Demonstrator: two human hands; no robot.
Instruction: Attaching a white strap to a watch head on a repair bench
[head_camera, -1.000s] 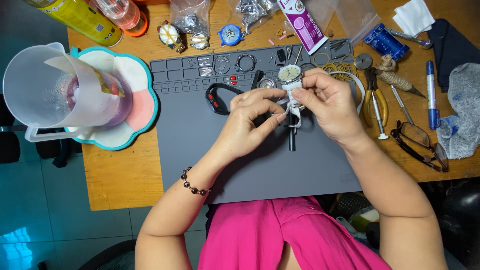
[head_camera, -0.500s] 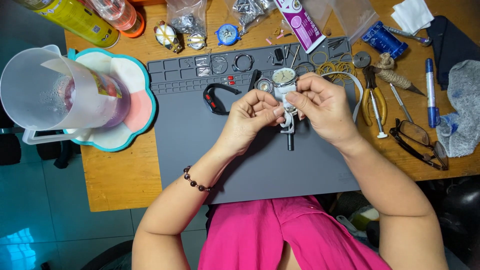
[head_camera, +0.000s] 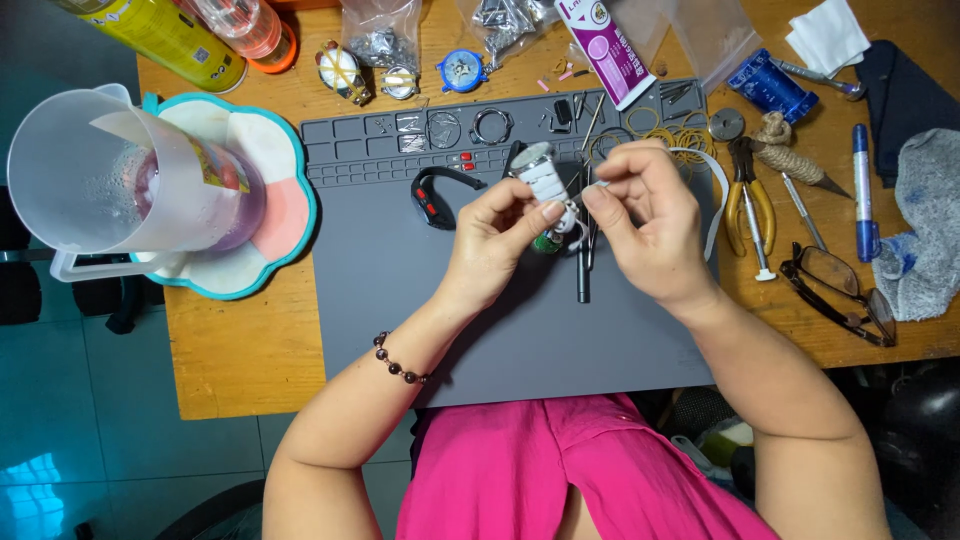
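Head view: a grey silicone work mat (head_camera: 450, 300) with moulded trays keeps small parts from rolling off the wooden table (head_camera: 230, 350). Above it, the left hand (head_camera: 495, 235) pinches a small silver watch with a white band (head_camera: 540, 175), lifted clear for access. The right hand (head_camera: 645, 215) closes thumb and forefinger just beside it; what they grip, I cannot tell.

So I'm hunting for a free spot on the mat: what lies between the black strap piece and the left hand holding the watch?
In the head view, only bare grey mat separates the black strap piece from the left hand.
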